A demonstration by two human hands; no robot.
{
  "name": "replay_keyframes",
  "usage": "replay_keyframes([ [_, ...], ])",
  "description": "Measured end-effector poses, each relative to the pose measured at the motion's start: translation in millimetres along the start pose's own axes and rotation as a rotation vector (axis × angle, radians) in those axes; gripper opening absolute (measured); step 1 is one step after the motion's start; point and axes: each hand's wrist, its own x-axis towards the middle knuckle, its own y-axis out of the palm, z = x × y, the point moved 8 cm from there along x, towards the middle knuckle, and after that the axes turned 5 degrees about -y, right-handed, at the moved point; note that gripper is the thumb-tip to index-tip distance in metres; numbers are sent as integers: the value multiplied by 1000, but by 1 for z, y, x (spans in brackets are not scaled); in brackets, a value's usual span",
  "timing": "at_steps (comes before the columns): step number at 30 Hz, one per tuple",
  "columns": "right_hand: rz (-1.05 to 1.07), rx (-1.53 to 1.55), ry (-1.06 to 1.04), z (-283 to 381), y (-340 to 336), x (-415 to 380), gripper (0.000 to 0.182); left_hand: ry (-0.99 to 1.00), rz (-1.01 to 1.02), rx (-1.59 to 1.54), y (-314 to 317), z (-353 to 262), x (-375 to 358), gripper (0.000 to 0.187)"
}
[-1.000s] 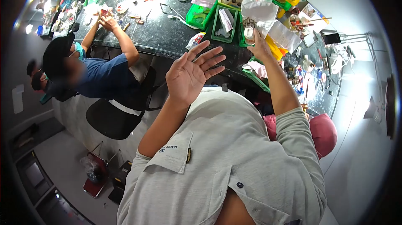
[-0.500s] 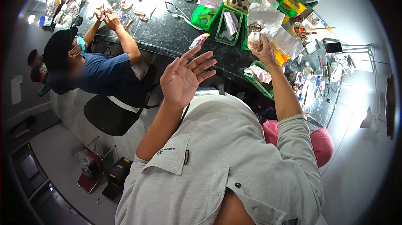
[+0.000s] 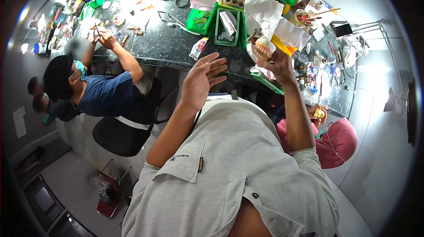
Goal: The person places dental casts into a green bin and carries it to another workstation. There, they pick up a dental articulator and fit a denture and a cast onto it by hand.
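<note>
My right hand [image 3: 282, 65] is raised over the bench's front edge, its fingers wrapped round a dental model [image 3: 262, 50] with a row of teeth and pinkish gums. The fingers cover part of the model, and its far side is hidden. To the left, my left hand [image 3: 201, 80] is held up in the air with its fingers spread and nothing in it. Beyond that hand, a small white and red packet [image 3: 198, 48] lies on the dark bench [image 3: 170, 47].
Behind the model are a white paper sheet [image 3: 263, 15], a green bin [image 3: 201, 21] and a darker green tray [image 3: 228, 41]. A co-worker in blue [image 3: 108, 88] sits on the left. Another person in a pink head covering [image 3: 338, 144] is close on my right, holding a yellowish piece [image 3: 319, 113].
My right hand has brought the dental model nearer and tilted it, so its teeth now show. My left hand has turned slightly and stays open. The view has shifted a little.
</note>
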Motion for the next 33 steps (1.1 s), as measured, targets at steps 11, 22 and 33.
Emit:
replay_keyframes([
  [11, 79, 236, 193, 67, 70, -63, 63, -280, 334, -85, 55, 33, -7, 55],
  [22, -44, 322, 223, 81, 62, -78, 30, -338, 400, -107, 42, 45, -22, 65],
  [33, -60, 292, 132, 97, 70, -89, 28, -239, 372, 71, 53, 30, -36, 90],
])
